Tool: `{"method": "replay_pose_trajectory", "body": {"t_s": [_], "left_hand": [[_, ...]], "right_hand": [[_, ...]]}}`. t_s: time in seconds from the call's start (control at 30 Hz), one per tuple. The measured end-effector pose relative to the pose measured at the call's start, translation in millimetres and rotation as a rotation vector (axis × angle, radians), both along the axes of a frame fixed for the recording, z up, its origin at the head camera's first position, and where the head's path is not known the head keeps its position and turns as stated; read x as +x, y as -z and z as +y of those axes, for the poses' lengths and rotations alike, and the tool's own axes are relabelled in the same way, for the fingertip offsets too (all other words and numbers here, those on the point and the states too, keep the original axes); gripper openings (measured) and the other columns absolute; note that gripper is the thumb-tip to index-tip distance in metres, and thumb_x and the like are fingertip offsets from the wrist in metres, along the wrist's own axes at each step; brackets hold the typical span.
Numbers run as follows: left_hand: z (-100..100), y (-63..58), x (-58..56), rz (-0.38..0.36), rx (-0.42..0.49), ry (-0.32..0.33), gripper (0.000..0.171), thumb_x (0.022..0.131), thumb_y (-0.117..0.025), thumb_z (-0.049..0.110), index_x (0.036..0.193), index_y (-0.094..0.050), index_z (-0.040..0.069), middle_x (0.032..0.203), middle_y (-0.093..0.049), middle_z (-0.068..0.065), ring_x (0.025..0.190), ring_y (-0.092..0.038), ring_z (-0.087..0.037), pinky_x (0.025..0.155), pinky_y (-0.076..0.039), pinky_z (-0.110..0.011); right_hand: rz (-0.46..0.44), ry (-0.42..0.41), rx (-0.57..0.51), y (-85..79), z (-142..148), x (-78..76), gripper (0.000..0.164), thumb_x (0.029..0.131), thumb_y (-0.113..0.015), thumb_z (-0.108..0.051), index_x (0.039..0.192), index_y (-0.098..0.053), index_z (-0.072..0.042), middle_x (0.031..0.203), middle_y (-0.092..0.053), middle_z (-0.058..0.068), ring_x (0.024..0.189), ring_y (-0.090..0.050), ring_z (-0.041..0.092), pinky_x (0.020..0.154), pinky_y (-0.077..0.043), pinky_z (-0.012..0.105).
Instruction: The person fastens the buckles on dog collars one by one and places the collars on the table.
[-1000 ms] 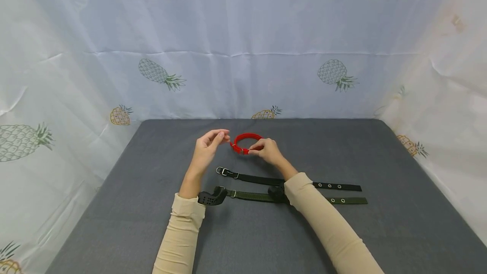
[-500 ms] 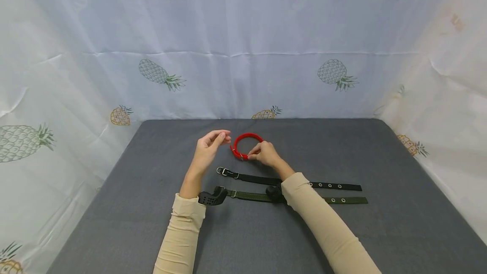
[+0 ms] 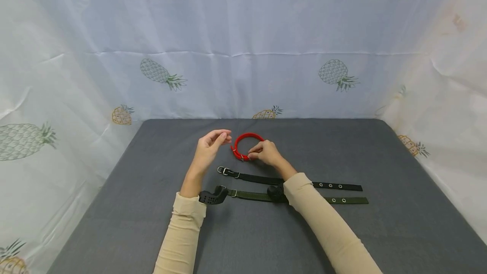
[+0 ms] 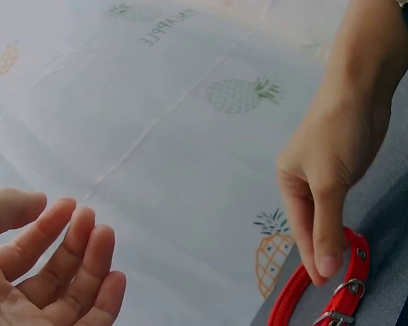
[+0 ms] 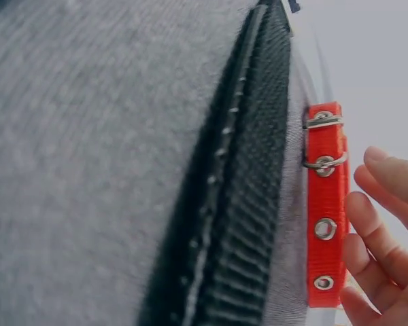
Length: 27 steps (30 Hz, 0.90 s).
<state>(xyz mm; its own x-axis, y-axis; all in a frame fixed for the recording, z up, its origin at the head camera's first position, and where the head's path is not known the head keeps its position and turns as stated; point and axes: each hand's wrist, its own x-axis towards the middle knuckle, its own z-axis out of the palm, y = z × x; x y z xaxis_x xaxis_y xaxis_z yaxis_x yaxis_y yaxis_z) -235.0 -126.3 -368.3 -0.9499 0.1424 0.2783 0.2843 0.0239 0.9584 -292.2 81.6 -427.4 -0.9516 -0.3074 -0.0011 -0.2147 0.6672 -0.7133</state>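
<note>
A red dog collar, buckled into a ring, lies toward the back of the table. My right hand is at its front right side, thumb and fingers loosely bent. In the right wrist view the fingertips are right at the edge of the red strap, with thumb and fingers apart and nothing pinched between them. Metal eyelets and a D-ring show on the strap. My left hand hovers left of the ring, its fingers relaxed and holding nothing; the left wrist view shows its palm.
In front of the red ring, a black collar and a green collar are laid out lengthwise on the grey table. My right forearm passes over both. A white pineapple-print curtain surrounds the table's back and sides.
My right hand brought the red collar's front edge down toward me onto the table, then let go of it. The left hand has stayed nearly still.
</note>
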Motion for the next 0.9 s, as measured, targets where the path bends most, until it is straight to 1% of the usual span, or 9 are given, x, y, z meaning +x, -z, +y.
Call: {"method": "replay_pose_trajectory", "body": {"t_s": [0.13, 0.43, 0.47, 0.57, 0.6, 0.7, 0.73, 0.83, 0.9], "left_hand": [[-1, -0.2, 0.1, -0.017, -0.019, 0.001, 0.03, 0.1, -0.051, 0.013, 0.119, -0.059, -0.009, 0.087, -0.066, 0.019, 0.088, -0.065, 0.003, 0.091, -0.051, -0.015], [-8, 5.7, -1.9, -0.039, -0.09, -0.016, 0.029, 0.099, -0.053, 0.013, 0.119, -0.061, -0.008, 0.086, -0.065, 0.02, 0.087, -0.065, 0.004, 0.093, -0.049, -0.014], [-8, 6.8, -2.3, -0.042, -0.108, -0.015, 0.029, 0.099, -0.053, 0.013, 0.119, -0.061, -0.007, 0.089, -0.066, 0.016, 0.088, -0.065, 0.005, 0.094, -0.05, -0.016], [-9, 9.8, -2.7, -0.04, -0.172, -0.013, 0.03, 0.099, -0.054, 0.015, 0.12, -0.062, -0.005, 0.099, -0.071, -0.007, 0.09, -0.066, 0.003, 0.1, -0.051, -0.028], [-10, 11.1, -2.8, -0.039, -0.197, -0.014, 0.03, 0.099, -0.054, 0.016, 0.12, -0.062, -0.004, 0.103, -0.07, -0.015, 0.091, -0.066, 0.001, 0.101, -0.051, -0.033], [-11, 15.1, -2.6, -0.041, -0.255, -0.012, 0.03, 0.1, -0.054, 0.018, 0.121, -0.062, -0.002, 0.114, -0.065, -0.029, 0.101, -0.069, -0.019, 0.104, -0.048, -0.045], [-12, 16.6, -2.6, -0.041, -0.27, -0.01, 0.031, 0.1, -0.053, 0.019, 0.121, -0.062, -0.002, 0.114, -0.065, -0.03, 0.102, -0.069, -0.021, 0.104, -0.048, -0.046], [-14, 21.2, -2.2, -0.051, -0.302, -0.004, 0.031, 0.1, -0.053, 0.019, 0.121, -0.062, -0.001, 0.116, -0.064, -0.03, 0.111, -0.063, -0.042, 0.103, -0.048, -0.046], [-15, 23.5, -1.2, -0.057, -0.315, 0.01, 0.031, 0.1, -0.052, 0.018, 0.121, -0.062, -0.003, 0.117, -0.064, -0.03, 0.111, -0.061, -0.043, 0.102, -0.048, -0.048]], "right_hand": [[0.015, -0.008, -0.047, -5.6, 7, 3.0, 0.02, 0.086, -0.073, -0.018, 0.1, -0.076, -0.004, 0.104, -0.074, 0.014, 0.085, -0.067, 0.022, 0.068, -0.052, 0.025], [0.017, -0.096, -0.135, -24.7, 31, 16.1, 0.026, 0.09, -0.068, -0.019, 0.109, -0.071, 0.0, 0.106, -0.072, 0.018, 0.094, -0.065, 0.028, 0.076, -0.052, 0.03], [0.02, -0.107, -0.144, -26.7, 34, 17.9, 0.027, 0.091, -0.067, -0.019, 0.109, -0.071, 0.0, 0.106, -0.072, 0.018, 0.095, -0.065, 0.028, 0.077, -0.053, 0.032], [0.015, -0.138, -0.168, -32.9, 43, 24.0, 0.029, 0.092, -0.065, -0.019, 0.111, -0.069, 0.003, 0.109, -0.07, 0.02, 0.098, -0.065, 0.029, 0.082, -0.055, 0.037], [0.013, -0.148, -0.174, -34.2, 46, 25.6, 0.029, 0.093, -0.065, -0.019, 0.111, -0.069, 0.003, 0.11, -0.07, 0.02, 0.098, -0.065, 0.029, 0.083, -0.055, 0.039], [-0.014, -0.163, -0.177, -38.1, 56, 31.7, 0.03, 0.093, -0.065, -0.02, 0.113, -0.068, 0.002, 0.112, -0.069, 0.02, 0.099, -0.065, 0.027, 0.086, -0.055, 0.041], [-0.024, -0.166, -0.178, -39.2, 60, 33.8, 0.03, 0.093, -0.065, -0.021, 0.113, -0.068, 0.001, 0.112, -0.069, 0.019, 0.1, -0.065, 0.027, 0.087, -0.055, 0.041], [-0.041, -0.157, -0.175, -41.9, 73, 40.8, 0.03, 0.092, -0.066, -0.022, 0.114, -0.068, -0.002, 0.113, -0.069, 0.018, 0.101, -0.066, 0.025, 0.089, -0.055, 0.042], [-0.042, -0.149, -0.179, -42.8, 83, 45.3, 0.031, 0.092, -0.065, -0.023, 0.115, -0.068, -0.002, 0.115, -0.069, 0.018, 0.102, -0.066, 0.024, 0.089, -0.055, 0.042]]}}
